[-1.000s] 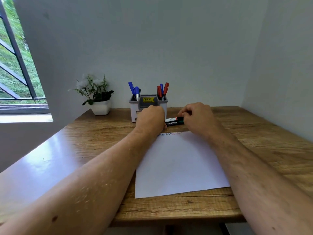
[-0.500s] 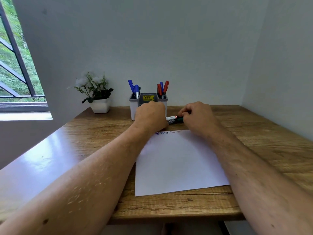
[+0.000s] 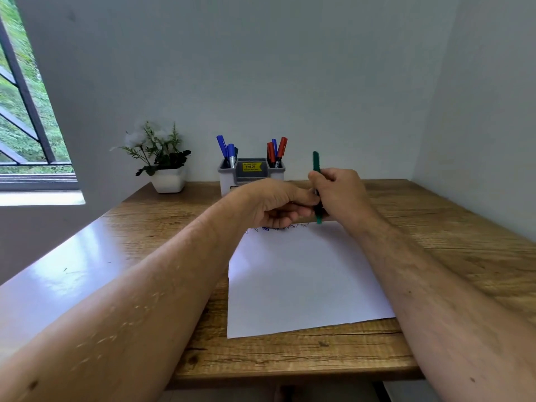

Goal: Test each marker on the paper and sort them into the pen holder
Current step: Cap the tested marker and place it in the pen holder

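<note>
My right hand (image 3: pixel 340 192) grips a green marker (image 3: pixel 316 163) held upright above the far edge of the white paper (image 3: pixel 301 277). Its lower end pokes out below my fingers near the paper's top edge. My left hand (image 3: pixel 272 203) sits just left of it, thumb and fingers pinching the marker's lower part. Small coloured scribbles (image 3: pixel 275 228) run along the paper's far edge. Behind my hands stands the grey pen holder (image 3: pixel 251 172), with blue markers (image 3: pixel 227 150) in its left slot and red ones (image 3: pixel 277 150) in its right slot.
A small white pot with a green plant (image 3: pixel 164 161) stands left of the holder on the wooden desk (image 3: pixel 435 227). Walls close in behind and at the right. A barred window (image 3: pixel 26 111) is at the far left.
The markers lay flat on the desk between my hands. My right hand has lifted the green one and turned it upright, and my left hand has moved right to its lower part.
</note>
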The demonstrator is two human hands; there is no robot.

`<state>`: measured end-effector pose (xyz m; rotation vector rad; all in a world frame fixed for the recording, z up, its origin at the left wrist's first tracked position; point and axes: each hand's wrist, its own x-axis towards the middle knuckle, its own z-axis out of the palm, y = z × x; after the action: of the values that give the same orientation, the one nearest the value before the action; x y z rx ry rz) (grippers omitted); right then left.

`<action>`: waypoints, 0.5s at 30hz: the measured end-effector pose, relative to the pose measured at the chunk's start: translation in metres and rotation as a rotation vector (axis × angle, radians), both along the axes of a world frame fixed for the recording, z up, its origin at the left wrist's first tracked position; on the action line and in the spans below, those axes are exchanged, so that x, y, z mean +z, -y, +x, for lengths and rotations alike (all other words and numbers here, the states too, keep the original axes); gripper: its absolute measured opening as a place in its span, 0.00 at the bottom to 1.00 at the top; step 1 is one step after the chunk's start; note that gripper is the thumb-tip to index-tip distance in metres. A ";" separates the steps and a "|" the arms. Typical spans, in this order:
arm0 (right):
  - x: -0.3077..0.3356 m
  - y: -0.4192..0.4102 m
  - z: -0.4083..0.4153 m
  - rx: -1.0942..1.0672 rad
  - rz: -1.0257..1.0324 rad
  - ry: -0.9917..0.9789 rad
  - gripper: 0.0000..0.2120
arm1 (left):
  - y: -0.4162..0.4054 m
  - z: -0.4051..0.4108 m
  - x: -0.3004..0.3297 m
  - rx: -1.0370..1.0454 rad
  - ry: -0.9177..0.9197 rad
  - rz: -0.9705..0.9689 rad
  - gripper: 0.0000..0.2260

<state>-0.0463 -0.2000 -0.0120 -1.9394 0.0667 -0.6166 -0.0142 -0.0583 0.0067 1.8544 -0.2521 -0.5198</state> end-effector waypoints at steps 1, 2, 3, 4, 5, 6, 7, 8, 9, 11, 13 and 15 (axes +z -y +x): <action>0.001 -0.001 -0.001 0.020 0.018 0.004 0.12 | 0.000 0.000 0.000 -0.020 -0.005 -0.001 0.07; 0.001 -0.001 -0.001 0.035 0.025 0.005 0.13 | 0.000 0.000 0.000 -0.028 -0.007 0.002 0.08; 0.001 -0.002 -0.002 0.044 0.027 0.003 0.14 | -0.001 0.001 0.001 -0.032 -0.007 0.013 0.09; 0.001 -0.002 -0.003 0.048 0.028 -0.002 0.13 | -0.002 0.001 0.001 -0.032 -0.010 0.018 0.10; 0.001 -0.003 -0.004 0.051 0.039 -0.006 0.13 | -0.003 0.003 0.001 -0.025 -0.013 0.016 0.10; 0.001 -0.003 -0.004 0.055 0.060 -0.006 0.12 | -0.004 0.004 0.001 -0.006 -0.014 0.007 0.11; 0.002 -0.004 -0.004 0.057 0.085 -0.001 0.11 | -0.005 0.006 0.001 0.020 -0.010 -0.006 0.12; 0.002 -0.004 -0.004 0.053 0.106 0.006 0.10 | -0.007 0.008 0.000 0.052 -0.002 -0.023 0.14; 0.003 -0.004 -0.003 0.045 0.118 0.013 0.09 | -0.008 0.010 -0.001 0.082 0.013 -0.042 0.15; 0.004 -0.003 -0.004 0.034 0.126 0.027 0.09 | -0.010 0.012 -0.002 0.132 0.049 -0.133 0.18; 0.004 -0.003 -0.006 0.042 0.107 0.038 0.09 | -0.009 0.013 -0.002 0.185 0.110 -0.311 0.18; 0.003 -0.004 -0.008 0.051 0.034 0.035 0.10 | -0.007 0.012 -0.001 0.238 0.172 -0.491 0.14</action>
<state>-0.0539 -0.1962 -0.0085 -1.8910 0.0064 -0.6116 -0.0019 -0.0512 0.0059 1.4224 -0.2434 -0.1157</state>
